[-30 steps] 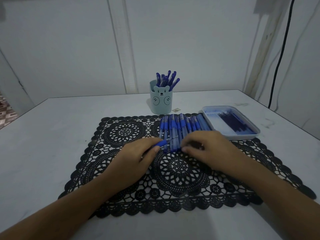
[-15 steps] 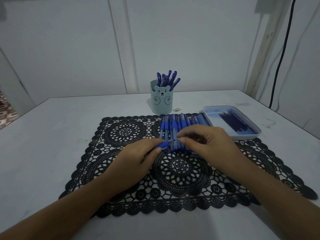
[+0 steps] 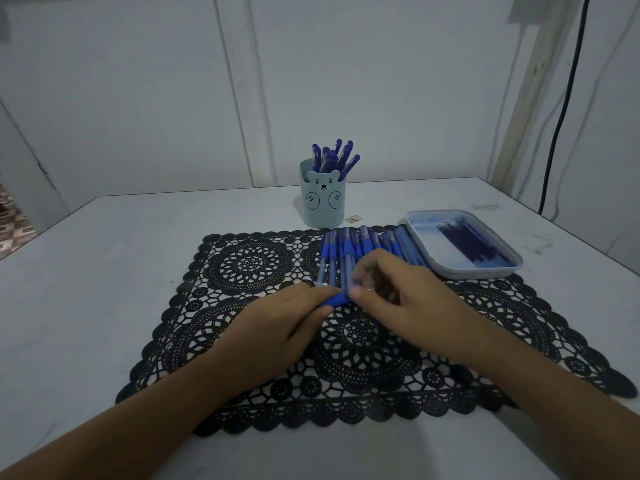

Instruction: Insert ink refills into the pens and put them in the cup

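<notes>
Blue pen (image 3: pixel 335 300) is pinched by the left hand (image 3: pixel 277 329), its end nipped by the right hand (image 3: pixel 405 301); with a skewed push, the refill could be bent.

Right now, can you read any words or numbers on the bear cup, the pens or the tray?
No text can be read anywhere in this view.
Cup: only a drawn bear face, no letters.
Pens lying in a row: any print is too small to read.
Small tag beside the cup: too small and blurred to read.
Tray: no label visible.
</notes>
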The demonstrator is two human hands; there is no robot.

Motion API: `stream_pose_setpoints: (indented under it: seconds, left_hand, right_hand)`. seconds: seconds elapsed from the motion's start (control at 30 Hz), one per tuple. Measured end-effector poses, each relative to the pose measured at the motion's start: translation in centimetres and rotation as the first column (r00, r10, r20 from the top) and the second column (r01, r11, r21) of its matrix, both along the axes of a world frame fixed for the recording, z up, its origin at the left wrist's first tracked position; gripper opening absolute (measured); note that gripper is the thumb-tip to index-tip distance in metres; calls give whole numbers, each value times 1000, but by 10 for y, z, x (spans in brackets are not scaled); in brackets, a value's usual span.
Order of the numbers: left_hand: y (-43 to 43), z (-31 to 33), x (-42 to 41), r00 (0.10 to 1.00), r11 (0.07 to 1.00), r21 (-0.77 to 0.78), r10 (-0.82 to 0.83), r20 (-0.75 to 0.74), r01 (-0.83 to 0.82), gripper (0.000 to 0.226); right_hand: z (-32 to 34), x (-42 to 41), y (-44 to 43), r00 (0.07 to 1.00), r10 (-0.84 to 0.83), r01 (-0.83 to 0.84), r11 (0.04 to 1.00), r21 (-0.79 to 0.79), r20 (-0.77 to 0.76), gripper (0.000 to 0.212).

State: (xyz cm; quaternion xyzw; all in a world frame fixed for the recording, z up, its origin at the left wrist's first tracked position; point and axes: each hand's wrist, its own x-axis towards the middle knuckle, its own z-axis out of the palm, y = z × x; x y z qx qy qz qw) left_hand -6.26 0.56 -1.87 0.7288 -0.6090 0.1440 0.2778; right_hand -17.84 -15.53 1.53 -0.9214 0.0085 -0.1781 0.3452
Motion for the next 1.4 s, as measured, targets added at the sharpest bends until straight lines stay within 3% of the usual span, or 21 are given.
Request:
stream_pose_setpoints:
  seconds: [0.07, 0.2, 0.37, 0.5, 0.63, 0.77, 0.87, 1.17, 1.27, 1.4]
  left_hand:
    - [0, -1, 1, 1000, 1000, 14, 6, -1, -6, 35]
    - [1, -3, 1, 1000, 999, 40, 7, 8, -7, 38]
    - [0, 0, 1, 1000, 1000, -9, 2, -22, -2, 35]
    - [1, 0, 0, 1000, 1000, 16, -2, -9, 2, 36]
    - [1, 0, 1, 1000, 1000, -2, -2, -17, 1, 35]
    - [1, -1, 1, 1000, 1000, -7, 0, -14, 0, 35]
    - [1, -2, 2, 1000, 1000, -2, 3, -2, -3, 36]
    - [2, -2, 3, 999, 1000, -2, 17, 39, -17, 34]
    - [2, -2, 2, 998, 999, -22, 40, 50, -39, 32]
    - [2, -2, 3, 998, 997, -53, 61, 12, -60, 31]
  right_hand:
    - [1, -2, -2, 998, 26, -30, 997, -67, -54, 7]
    - [2, -2, -1, 997, -26, 18, 994, -110, -71, 36]
    - [2, -2, -4, 994, -14, 11, 999, -33, -108, 11]
    - [4, -2, -4, 992, -61, 58, 998, -24, -115, 31]
    - [3, -3, -5, 991, 13, -16, 1000, -26, -134, 10]
    - [4, -2, -5, 991, -21, 17, 999, -36, -129, 22]
    - [2, -3, -5, 992, 14, -19, 999, -40, -122, 14]
    - [5, -2, -7, 993, -14, -4, 989, -147, -121, 21]
    - [11, -4, -21, 974, -147, 98, 960, -264, -172, 33]
    - [9, -6, -38, 934, -280, 100, 799, -592, -220, 30]
